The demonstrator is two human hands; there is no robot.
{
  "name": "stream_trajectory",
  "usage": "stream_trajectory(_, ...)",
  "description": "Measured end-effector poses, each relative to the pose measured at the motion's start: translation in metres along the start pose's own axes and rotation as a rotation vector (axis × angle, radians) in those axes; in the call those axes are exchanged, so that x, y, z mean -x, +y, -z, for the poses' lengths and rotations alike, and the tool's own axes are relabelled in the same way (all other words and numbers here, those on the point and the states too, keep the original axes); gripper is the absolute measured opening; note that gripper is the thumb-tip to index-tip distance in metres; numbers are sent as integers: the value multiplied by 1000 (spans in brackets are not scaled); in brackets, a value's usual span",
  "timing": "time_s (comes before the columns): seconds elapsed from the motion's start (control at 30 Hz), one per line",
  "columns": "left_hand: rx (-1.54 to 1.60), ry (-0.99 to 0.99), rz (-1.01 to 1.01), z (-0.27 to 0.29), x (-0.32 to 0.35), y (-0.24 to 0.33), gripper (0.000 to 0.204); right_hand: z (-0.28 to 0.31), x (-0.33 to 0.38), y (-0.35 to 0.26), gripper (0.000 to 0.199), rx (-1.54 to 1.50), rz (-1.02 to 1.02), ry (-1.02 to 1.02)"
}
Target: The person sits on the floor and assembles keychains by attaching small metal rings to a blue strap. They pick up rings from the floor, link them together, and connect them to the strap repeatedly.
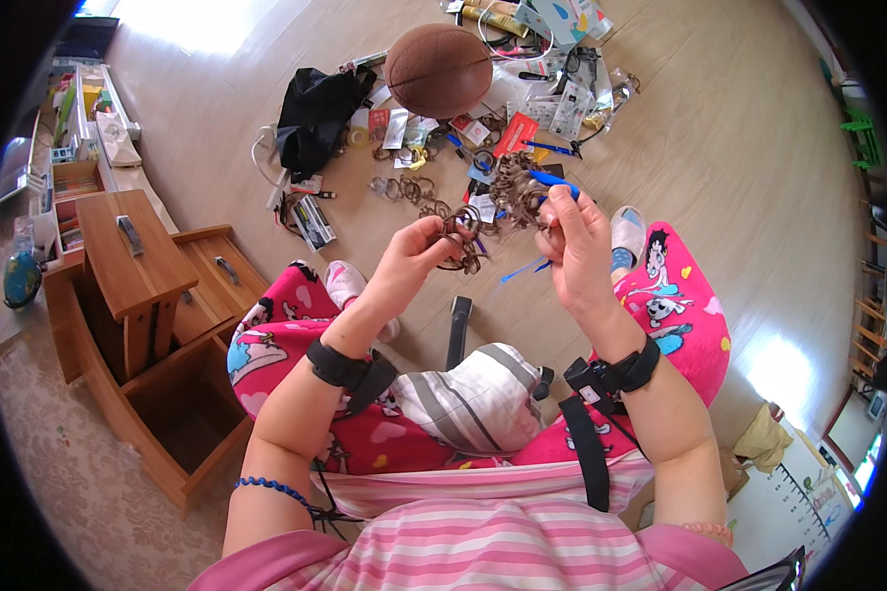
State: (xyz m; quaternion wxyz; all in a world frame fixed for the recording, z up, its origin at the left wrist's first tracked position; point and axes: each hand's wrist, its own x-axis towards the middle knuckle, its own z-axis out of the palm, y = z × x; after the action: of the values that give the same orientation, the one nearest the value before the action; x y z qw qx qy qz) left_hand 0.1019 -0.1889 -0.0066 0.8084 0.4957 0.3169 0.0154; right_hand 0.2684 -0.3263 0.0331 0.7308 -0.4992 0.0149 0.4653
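My left hand (412,260) is closed, with thumb and fingertips pinching a loose bunch of brown curls (460,236) that looks like part of a curly hairpiece. To its right, my right hand (574,236) is closed around a thicker clump of brown curls (513,189). A blue strip (554,181) sticks out above its fingers, and a thin blue strand (524,271) hangs below. I cannot tell whether the two bunches join. Both hands are raised above the floor, apart from each other. More brown curls (408,187) lie on the floor beyond my left hand.
A basketball (439,71) rests among scattered cards, packets, pens and cables ahead. Left of it lies a black bag (315,120), with a white power strip (277,187) alongside. A wooden cabinet (128,389) with pulled-out drawers stands at my left. A striped cloth (473,399) lies between my legs.
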Motion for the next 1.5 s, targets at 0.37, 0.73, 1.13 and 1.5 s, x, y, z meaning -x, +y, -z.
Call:
stream_trajectory(0.37,236,256,167,1,-5,-7,18,0,-2,-9,15,296,-267,-296)
stream_trajectory(0.73,454,28,201,-3,-10,-27,20,2,-5,5,14,215,-403,-350)
stream_trajectory(1.13,378,-37,141,-8,-2,-7,27,5,-8,8,13,221,-236,-98)
stream_trajectory(1.5,251,90,-75,-16,-1,2,20,-6,-2,8,23,296,-263,-170)
